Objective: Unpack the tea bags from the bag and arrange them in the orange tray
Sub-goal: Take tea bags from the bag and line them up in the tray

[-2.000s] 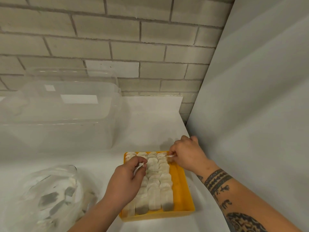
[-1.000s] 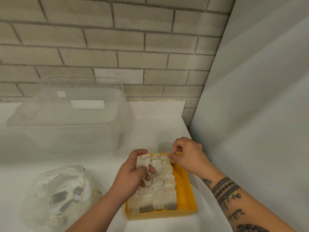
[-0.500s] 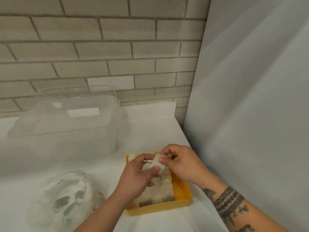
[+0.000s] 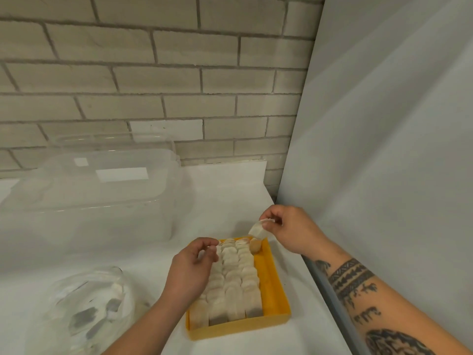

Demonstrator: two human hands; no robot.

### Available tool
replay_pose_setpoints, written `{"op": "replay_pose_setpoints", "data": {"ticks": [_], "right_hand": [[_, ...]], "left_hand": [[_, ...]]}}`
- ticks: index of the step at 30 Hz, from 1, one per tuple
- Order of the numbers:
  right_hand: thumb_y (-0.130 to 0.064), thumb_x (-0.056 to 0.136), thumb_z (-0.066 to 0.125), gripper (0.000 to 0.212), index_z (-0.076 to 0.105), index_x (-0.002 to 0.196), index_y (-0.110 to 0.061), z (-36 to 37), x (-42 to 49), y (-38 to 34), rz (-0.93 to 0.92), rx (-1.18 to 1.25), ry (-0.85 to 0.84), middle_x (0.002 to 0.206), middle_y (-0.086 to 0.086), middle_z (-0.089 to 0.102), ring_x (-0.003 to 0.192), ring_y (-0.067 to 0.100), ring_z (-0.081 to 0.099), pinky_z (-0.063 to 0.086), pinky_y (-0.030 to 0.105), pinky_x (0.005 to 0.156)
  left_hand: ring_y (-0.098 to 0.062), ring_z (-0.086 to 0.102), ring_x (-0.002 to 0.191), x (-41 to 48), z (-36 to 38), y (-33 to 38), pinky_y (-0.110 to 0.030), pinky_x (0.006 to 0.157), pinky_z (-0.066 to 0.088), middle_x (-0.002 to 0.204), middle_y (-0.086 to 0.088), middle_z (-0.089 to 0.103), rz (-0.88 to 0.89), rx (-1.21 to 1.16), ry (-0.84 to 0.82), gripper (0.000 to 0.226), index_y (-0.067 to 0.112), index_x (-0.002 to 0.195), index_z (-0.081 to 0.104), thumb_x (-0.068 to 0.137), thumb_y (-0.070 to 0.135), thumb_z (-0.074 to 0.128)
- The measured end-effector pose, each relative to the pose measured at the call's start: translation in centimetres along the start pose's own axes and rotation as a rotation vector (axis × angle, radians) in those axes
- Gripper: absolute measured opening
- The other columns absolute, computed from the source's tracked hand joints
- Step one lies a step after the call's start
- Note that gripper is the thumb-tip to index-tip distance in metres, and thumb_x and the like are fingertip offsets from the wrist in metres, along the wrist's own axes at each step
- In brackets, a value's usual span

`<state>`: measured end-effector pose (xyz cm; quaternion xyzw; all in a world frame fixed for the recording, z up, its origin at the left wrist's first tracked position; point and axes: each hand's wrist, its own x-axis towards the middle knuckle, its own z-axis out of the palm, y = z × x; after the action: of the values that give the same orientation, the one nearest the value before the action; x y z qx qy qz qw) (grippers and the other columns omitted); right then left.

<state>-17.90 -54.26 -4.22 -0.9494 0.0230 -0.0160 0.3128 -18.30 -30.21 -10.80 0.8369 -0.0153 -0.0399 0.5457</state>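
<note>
Orange plastic shows only down the right side of the orange tray [image 4: 270, 278]; three close rows of pale tea bags [image 4: 234, 278] fill the rest, so the job looks mostly done. A lone bag [image 4: 256, 246] at the tray's far right corner starts a fourth row. Just beyond that corner the right hand [image 4: 289, 231] hovers, its grip pinching a limp whitish tea bag [image 4: 257, 231]. The left hand [image 4: 190, 270] sits over the tray's far left, grip loosely curled, apparently empty. Left of the tray, the clear plastic bag [image 4: 87, 311] holds several more.
</note>
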Motion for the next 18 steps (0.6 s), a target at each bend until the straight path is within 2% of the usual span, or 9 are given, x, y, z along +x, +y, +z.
{"op": "replay_pose_setpoints", "data": {"ticks": [3,5,9,12,18], "right_hand": [[-0.032,0.094,0.065,0.005,0.068,0.094,-0.036,0.6,1.1,0.8,0.009,-0.176,-0.055,0.084,-0.016,0.065,0.083,0.007,0.061,0.052,0.032,0.084],[-0.034,0.092,0.066,0.005,0.064,0.089,-0.037,1.4,1.6,1.2,0.004,-0.251,-0.093,0.079,-0.017,0.062,0.083,0.009,0.06,0.049,0.035,0.089],[-0.038,0.094,0.063,0.007,0.066,0.098,-0.034,2.8,2.1,2.0,-0.039,-0.394,-0.137,0.09,-0.015,0.064,0.093,0.011,0.058,0.036,0.036,0.099],[-0.038,0.092,0.064,0.012,0.07,0.101,-0.033,3.8,2.4,2.3,-0.096,-0.469,-0.175,0.099,-0.014,0.064,0.1,0.012,0.056,0.033,0.038,0.098],[-0.043,0.09,0.061,0.023,0.074,0.104,-0.031,5.3,2.9,2.6,-0.145,-0.585,-0.123,0.103,-0.008,0.062,0.102,0.015,0.052,0.035,0.039,0.093]], "left_hand": [[0.0,0.063,0.087,0.7,-0.2,-0.8,-0.009,0.07,0.041,0.094,0.016,0.07,0.046,0.078,0.089,0.012,0.037,0.096,0.068,0.096,0.025,0.066],[-0.003,0.061,0.092,1.1,-0.4,-1.4,-0.007,0.072,0.038,0.102,0.014,0.063,0.1,0.174,0.132,0.016,0.034,0.101,0.066,0.092,0.021,0.071],[-0.013,0.058,0.092,1.6,-0.6,-2.5,-0.025,0.08,0.042,0.127,0.004,0.049,0.009,0.326,0.109,0.037,0.026,0.127,0.061,0.091,0.02,0.069],[-0.02,0.062,0.102,1.7,-0.6,-3.1,-0.026,0.081,0.042,0.137,-0.001,0.047,-0.023,0.362,0.094,0.041,0.023,0.134,0.057,0.094,0.015,0.063],[-0.021,0.063,0.11,1.8,-0.6,-3.8,-0.024,0.082,0.042,0.137,0.0,0.051,0.023,0.373,0.115,0.04,0.02,0.13,0.061,0.094,0.004,0.059]]}}
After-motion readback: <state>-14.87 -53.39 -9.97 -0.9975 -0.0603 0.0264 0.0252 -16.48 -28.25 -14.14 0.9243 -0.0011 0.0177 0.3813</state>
